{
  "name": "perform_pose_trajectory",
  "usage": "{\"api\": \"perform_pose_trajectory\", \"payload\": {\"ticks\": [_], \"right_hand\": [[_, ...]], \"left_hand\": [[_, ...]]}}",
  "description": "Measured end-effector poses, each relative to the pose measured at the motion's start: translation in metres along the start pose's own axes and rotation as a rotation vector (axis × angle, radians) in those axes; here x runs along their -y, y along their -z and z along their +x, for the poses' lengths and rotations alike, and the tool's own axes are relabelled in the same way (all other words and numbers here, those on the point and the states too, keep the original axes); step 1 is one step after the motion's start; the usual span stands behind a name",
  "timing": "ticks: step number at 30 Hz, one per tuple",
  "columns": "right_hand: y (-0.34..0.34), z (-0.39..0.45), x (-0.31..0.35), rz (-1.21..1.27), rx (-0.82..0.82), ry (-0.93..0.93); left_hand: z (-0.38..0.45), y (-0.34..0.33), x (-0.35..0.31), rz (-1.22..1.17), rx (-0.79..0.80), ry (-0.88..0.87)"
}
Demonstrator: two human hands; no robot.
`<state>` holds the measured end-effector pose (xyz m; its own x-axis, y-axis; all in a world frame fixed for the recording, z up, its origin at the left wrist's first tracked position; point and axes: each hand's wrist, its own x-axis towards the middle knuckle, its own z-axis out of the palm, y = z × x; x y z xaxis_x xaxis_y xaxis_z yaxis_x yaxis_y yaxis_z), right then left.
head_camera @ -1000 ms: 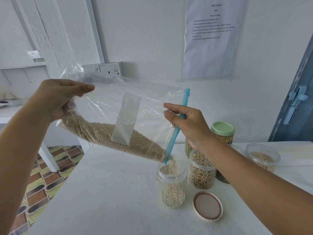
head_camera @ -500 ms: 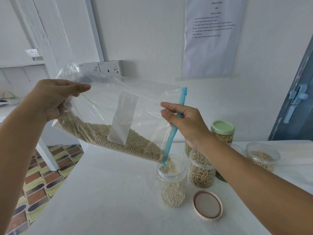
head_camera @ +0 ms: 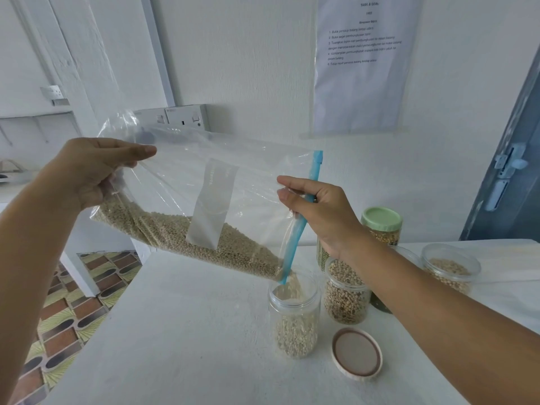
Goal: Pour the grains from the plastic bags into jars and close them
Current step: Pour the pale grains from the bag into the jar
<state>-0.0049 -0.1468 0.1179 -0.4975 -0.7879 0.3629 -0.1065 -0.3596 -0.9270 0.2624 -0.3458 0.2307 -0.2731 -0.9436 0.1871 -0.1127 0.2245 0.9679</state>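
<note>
A clear plastic bag with a blue zip strip hangs tilted above the white table, pale grains lying along its lower side. My left hand grips the bag's raised bottom corner. My right hand pinches the blue zip edge at the mouth. Grains stream from the bag's low corner into an open clear jar, which is roughly one third full. Its beige lid lies upside down on the table to the jar's right.
Behind my right wrist stand a jar of speckled beans without a lid, a green-lidded jar and, further right, a low open jar of grains. The table's left edge drops to a tiled floor. A blue door is at right.
The grain level in the jar has risen slightly and the grains in the bag have slid toward its mouth. Both hands keep nearly the same hold and height.
</note>
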Motion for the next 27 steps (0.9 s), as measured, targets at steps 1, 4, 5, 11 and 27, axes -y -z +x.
{"api": "perform_pose_trajectory", "payload": {"ticks": [1, 4, 5, 11, 27], "right_hand": [[0.0, -0.001, 0.0, 0.003, 0.003, -0.002], [0.001, -0.003, -0.002, 0.006, 0.006, -0.009], [0.0, -0.003, -0.002, 0.008, 0.005, -0.011], [0.001, -0.003, -0.003, 0.009, 0.005, -0.013], [0.003, -0.005, -0.008, -0.022, -0.009, -0.026]], "left_hand": [[0.0, -0.001, 0.001, 0.001, 0.0, 0.004], [0.002, -0.001, 0.006, 0.005, 0.0, 0.012], [0.002, -0.001, 0.007, 0.005, -0.003, 0.014], [0.004, -0.001, 0.01, -0.003, 0.017, 0.019], [-0.001, -0.002, 0.02, -0.007, 0.05, -0.004]]}}
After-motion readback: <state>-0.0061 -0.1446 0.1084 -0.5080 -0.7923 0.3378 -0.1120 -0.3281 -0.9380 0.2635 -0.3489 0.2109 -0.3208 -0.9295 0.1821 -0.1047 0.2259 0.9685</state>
